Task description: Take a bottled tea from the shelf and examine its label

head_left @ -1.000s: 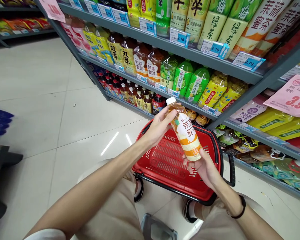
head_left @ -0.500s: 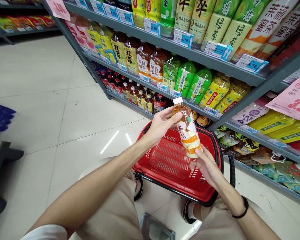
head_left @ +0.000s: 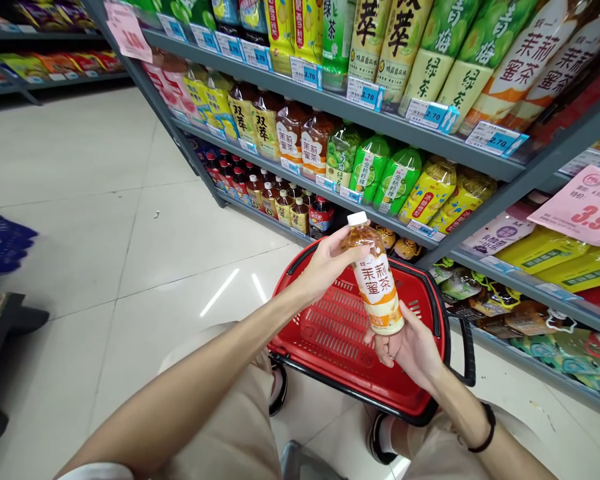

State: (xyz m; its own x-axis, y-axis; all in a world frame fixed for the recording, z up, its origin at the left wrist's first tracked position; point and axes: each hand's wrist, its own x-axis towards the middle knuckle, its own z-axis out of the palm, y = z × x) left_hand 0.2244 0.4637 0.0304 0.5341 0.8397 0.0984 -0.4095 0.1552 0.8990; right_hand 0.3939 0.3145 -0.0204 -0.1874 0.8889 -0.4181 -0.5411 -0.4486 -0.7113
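Note:
I hold a bottle of amber tea (head_left: 375,280) with a white cap and a white and orange label, nearly upright over a red shopping basket (head_left: 350,360). My left hand (head_left: 327,263) pinches the bottle's neck just under the cap. My right hand (head_left: 410,347) cups the bottle's base from below, with a black band on its wrist. The label faces me. The basket stands on the floor in front of my knees and looks empty.
Grey shelves (head_left: 430,137) run along the right, packed with tea and juice bottles and blue price tags. A pink price sign (head_left: 585,200) hangs at the right. White tiled floor (head_left: 130,233) opens to the left. Blue packs (head_left: 0,240) sit at the left edge.
The bottle has turned in my hands so that its label faces me, and it stands more upright. Both hands stay on it over the basket.

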